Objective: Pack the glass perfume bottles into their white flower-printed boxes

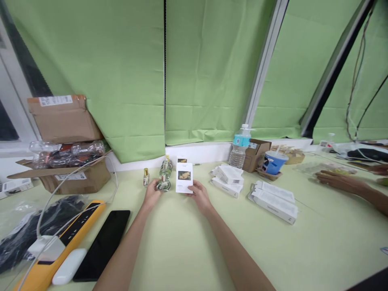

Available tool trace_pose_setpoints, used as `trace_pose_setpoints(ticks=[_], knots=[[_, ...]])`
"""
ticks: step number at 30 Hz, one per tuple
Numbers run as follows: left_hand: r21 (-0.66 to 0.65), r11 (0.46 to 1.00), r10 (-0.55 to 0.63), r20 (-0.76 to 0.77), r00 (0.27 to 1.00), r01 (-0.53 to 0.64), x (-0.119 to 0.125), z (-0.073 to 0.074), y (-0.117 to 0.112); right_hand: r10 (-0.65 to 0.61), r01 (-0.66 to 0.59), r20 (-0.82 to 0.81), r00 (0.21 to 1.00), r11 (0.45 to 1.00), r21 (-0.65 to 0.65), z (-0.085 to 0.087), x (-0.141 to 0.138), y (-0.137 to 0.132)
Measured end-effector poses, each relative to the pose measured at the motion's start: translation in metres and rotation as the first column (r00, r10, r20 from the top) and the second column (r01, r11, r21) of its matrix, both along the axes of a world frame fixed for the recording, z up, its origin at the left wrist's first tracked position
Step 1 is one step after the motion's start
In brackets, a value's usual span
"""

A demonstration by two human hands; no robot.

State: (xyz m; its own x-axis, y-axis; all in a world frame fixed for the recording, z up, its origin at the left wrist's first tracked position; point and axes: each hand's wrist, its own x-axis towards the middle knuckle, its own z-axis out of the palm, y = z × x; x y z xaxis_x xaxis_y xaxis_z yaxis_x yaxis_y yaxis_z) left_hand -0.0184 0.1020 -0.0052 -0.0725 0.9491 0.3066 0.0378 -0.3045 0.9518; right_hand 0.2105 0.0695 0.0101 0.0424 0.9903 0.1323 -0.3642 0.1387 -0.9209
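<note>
In the middle of the table, my left hand (152,194) is closed around the side of a round glass perfume bottle (163,184). More glass bottles (168,163) stand in a row behind it, partly hidden. A small slim bottle with a gold cap (146,178) stands just left of these. My right hand (200,195) pinches the lower right corner of a white card (184,186) bearing a flower picture and small print, held upright. Behind that card a second similar card (182,159) shows only its top.
White boxes (228,174) and more white boxes (274,202) lie to the right, near a water bottle (239,149) and a blue cup (273,162). At left are a phone (103,244), a power strip (81,222) and a carton (81,182). Another person's hand (333,180) rests far right.
</note>
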Motion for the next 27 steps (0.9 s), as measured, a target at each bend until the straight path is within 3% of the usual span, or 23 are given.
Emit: trace_pose_setpoints(ticks=[16, 27], knots=[[0.049, 0.980, 0.197, -0.060, 0.979, -0.194, -0.003, -0.015, 0.011, 0.032, -0.034, 0.027, 0.999, 0.998, 0.054, -0.002, 0.000, -0.002], [0.089, 0.867, 0.492, -0.308, 0.814, -0.490, -0.011, -0.002, -0.005, 0.106, -0.106, 0.000, 0.994, 0.994, 0.030, -0.001, 0.003, -0.006]])
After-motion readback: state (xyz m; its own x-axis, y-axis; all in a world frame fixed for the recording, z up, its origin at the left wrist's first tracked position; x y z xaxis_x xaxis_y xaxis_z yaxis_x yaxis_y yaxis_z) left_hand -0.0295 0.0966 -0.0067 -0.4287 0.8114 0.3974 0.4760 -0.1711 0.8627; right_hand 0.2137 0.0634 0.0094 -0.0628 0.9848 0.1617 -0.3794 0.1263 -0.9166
